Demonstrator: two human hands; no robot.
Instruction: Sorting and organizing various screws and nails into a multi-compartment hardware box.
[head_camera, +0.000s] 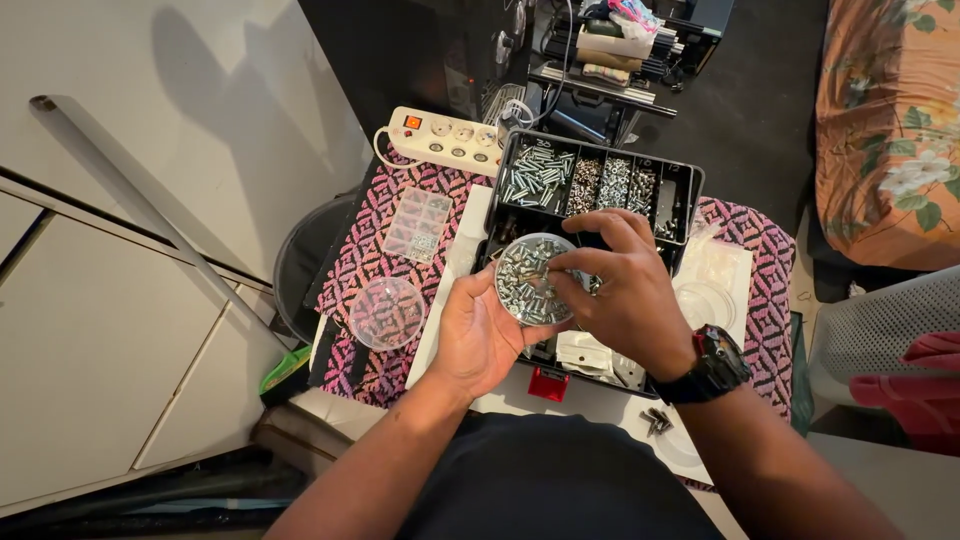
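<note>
Two bare forearms, black wristwatch (716, 366) on the right wrist at four o'clock, dark garment (555, 480) at six o'clock

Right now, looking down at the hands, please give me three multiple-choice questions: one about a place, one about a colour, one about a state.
1. Where is the power strip?
A. behind the black organiser box
B. left of that box
C. under the clear dish

2. What colour is the latch on the box's near edge?
A. red
B. blue
C. green

3. How is the round dish of screws held?
A. lying on the cloth
B. cupped in the left hand
C. inside the box

Key: B, the strip lies beside the box; A, it shows red; B, the left hand holds it while the right hand's fingers reach in.
</note>
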